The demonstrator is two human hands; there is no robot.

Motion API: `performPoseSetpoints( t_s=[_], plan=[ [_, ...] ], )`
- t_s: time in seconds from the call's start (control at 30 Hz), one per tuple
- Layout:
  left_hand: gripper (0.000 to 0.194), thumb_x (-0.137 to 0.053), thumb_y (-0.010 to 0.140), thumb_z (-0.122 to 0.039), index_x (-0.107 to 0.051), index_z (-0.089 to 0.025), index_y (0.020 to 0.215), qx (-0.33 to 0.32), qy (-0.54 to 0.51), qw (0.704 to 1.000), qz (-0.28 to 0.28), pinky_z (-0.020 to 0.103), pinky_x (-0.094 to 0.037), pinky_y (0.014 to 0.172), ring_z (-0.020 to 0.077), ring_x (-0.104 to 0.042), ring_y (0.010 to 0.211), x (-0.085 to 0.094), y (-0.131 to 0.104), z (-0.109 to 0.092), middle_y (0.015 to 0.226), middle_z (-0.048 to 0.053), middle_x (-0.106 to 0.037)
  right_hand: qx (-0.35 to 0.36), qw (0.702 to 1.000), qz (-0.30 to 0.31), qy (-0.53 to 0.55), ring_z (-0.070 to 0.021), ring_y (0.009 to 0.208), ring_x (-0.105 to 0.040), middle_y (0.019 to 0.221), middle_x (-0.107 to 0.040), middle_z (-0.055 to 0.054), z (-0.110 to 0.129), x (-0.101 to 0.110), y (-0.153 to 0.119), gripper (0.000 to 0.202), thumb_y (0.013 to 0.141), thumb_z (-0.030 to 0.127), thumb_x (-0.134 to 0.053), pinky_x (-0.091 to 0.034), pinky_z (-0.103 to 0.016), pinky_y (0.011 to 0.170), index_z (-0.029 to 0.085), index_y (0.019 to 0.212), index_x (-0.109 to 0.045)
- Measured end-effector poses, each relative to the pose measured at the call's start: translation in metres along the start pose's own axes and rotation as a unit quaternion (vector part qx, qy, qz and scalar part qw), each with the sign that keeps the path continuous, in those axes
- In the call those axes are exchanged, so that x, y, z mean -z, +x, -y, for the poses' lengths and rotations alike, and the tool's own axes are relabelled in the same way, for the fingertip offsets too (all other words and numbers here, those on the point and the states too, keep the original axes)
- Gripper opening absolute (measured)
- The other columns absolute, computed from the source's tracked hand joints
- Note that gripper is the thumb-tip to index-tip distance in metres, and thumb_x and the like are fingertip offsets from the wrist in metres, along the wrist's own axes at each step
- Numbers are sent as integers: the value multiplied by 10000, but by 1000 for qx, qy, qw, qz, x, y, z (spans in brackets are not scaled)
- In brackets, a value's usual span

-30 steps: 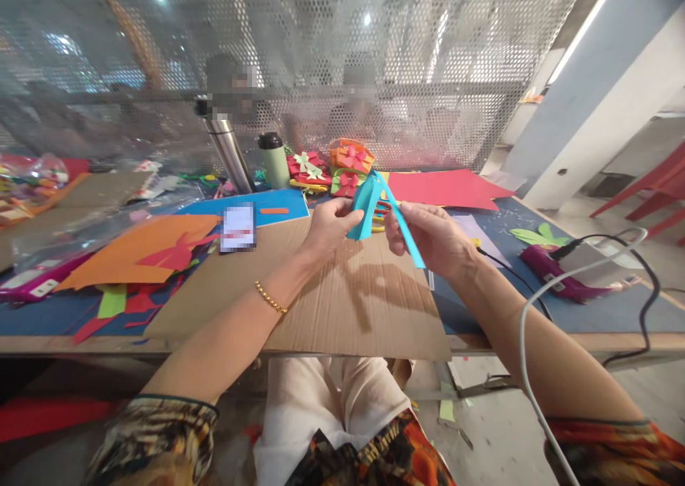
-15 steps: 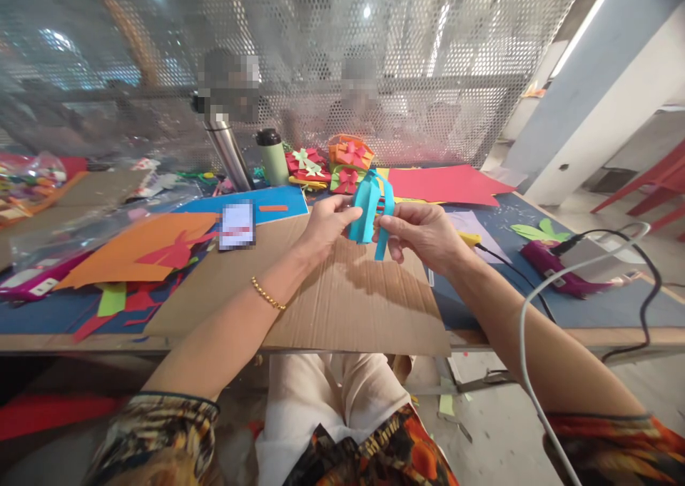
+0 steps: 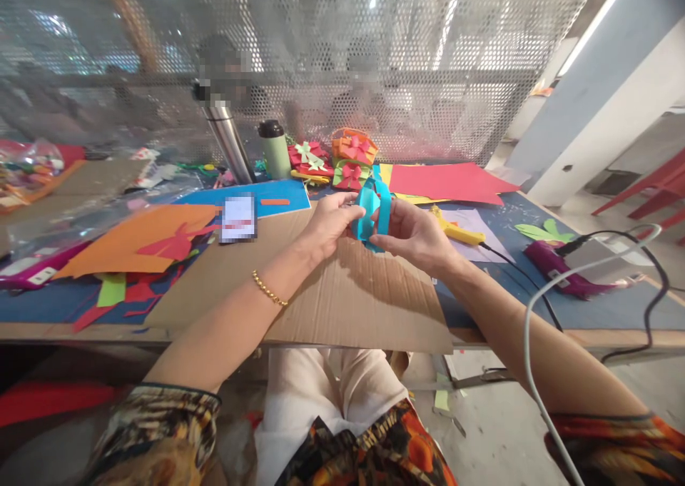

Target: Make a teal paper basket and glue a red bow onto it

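Observation:
Between my hands, above a brown cardboard sheet (image 3: 342,307), is a small blue paper basket (image 3: 367,211) with a curved strip (image 3: 384,204) like a handle. My left hand (image 3: 338,223) is closed on its left side, thumb in front and fingers mostly hidden behind. My right hand (image 3: 414,235) pinches the strip on the right side, its thumb low near the basket's bottom edge. Behind the basket stand finished-looking small paper baskets, one orange (image 3: 353,143) and one green (image 3: 350,174), each with a red paper bow.
A yellow glue gun (image 3: 460,230) with a cord rests on pale paper to the right. Red paper (image 3: 444,185) lies behind it. A green bottle (image 3: 275,150) and a steel flask (image 3: 231,143) stand at the back. Orange paper (image 3: 144,243) lies left; a white cable (image 3: 527,343) hangs over my right arm.
The basket has turned in my hands. The strip end that hung below it is now up against its right side, with my right hand's fingers behind it.

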State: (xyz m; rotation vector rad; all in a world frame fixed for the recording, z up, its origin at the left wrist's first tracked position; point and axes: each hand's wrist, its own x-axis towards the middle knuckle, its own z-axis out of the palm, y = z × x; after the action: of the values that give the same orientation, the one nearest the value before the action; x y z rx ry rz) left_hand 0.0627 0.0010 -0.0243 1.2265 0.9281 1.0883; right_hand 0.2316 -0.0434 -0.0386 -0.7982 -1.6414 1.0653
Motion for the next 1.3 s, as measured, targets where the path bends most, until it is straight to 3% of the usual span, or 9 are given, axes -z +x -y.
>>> performPoseSetpoints(
  t_s=[0.07, 0.23, 0.43, 0.63, 0.8, 0.9, 1.03, 1.13, 1.3],
  plan=[
    [237, -635, 753, -37, -751, -139, 933, 7, -5, 1000, -2, 255, -487, 539, 111, -588, 527, 0, 0, -2, 704, 17, -701, 14, 1000, 5, -24, -148, 770, -642, 881, -687, 6, -1, -1, -1, 413, 738, 436, -893, -535, -320, 709, 231, 969, -619],
    [197, -658, 774, -38, -738, -147, 917, 17, -27, 999, 8, 267, -520, 581, 121, -610, 555, -1, -2, -3, 710, 15, -709, 39, 976, -22, -211, -119, 632, -478, 745, -589, 45, -5, 0, -3, 231, 821, 348, -769, -395, -313, 609, 236, 948, -612],
    [132, -706, 802, -54, -715, -138, 903, 25, -59, 998, 7, 286, -536, 612, 129, -638, 581, -1, -4, -5, 745, 27, -720, 111, 944, -45, -307, -134, 664, -459, 745, -531, 36, -4, 2, -2, 193, 818, 283, -715, -390, -329, 659, 252, 831, -526],
    [88, -648, 896, -54, -686, -125, 932, 29, -33, 999, 21, 243, -499, 570, 103, -626, 554, -5, -9, -13, 701, 3, -686, 149, 937, -98, -299, -130, 651, -446, 697, -508, 42, -8, 8, 1, 208, 802, 264, -692, -384, -316, 645, 247, 735, -496],
    [292, -648, 997, -258, -655, -119, 1254, -13, 88, 996, 2, 253, -488, 531, 103, -617, 540, 2, -4, -6, 879, 46, -715, 85, 973, -142, -160, -123, 625, -487, 694, -597, 34, -5, 14, 7, 209, 753, 365, -770, -406, -305, 596, 236, 782, -609],
    [362, -683, 941, -269, -692, -172, 1290, -189, 234, 953, -45, 289, -586, 700, 141, -687, 757, 11, 2, 0, 1141, 105, -722, 25, 987, -160, -17, -109, 598, -500, 682, -609, 35, -1, 18, 10, 314, 680, 425, -867, -413, -292, 574, 225, 774, -644],
    [476, -674, 815, -171, -746, -213, 1284, -411, 376, 830, 0, 417, -554, 1091, 251, -658, 1228, 17, 1, -2, 1364, 113, -675, -39, 984, -130, 117, -81, 550, -476, 650, -605, 49, 2, 21, 10, 389, 586, 412, -961, -382, -261, 537, 217, 721, -652],
    [449, -646, 831, -179, -778, -197, 1259, -437, 427, 790, 52, 472, -503, 1140, 276, -662, 1254, 16, -4, -6, 1302, 111, -736, -72, 979, -103, 161, -78, 547, -492, 653, -623, 48, 2, 20, 10, 410, 547, 395, -997, -390, -248, 531, 210, 718, -674],
    [296, -646, 884, -203, -835, -217, 1111, -394, 475, 785, 56, 475, -506, 1034, 244, -724, 971, 13, -7, -7, 1015, 60, -830, -100, 976, -60, 185, -63, 533, -479, 612, -596, 58, 0, 19, 8, 407, 552, 367, -1020, -394, -230, 533, 198, 702, -681]
  ],
)
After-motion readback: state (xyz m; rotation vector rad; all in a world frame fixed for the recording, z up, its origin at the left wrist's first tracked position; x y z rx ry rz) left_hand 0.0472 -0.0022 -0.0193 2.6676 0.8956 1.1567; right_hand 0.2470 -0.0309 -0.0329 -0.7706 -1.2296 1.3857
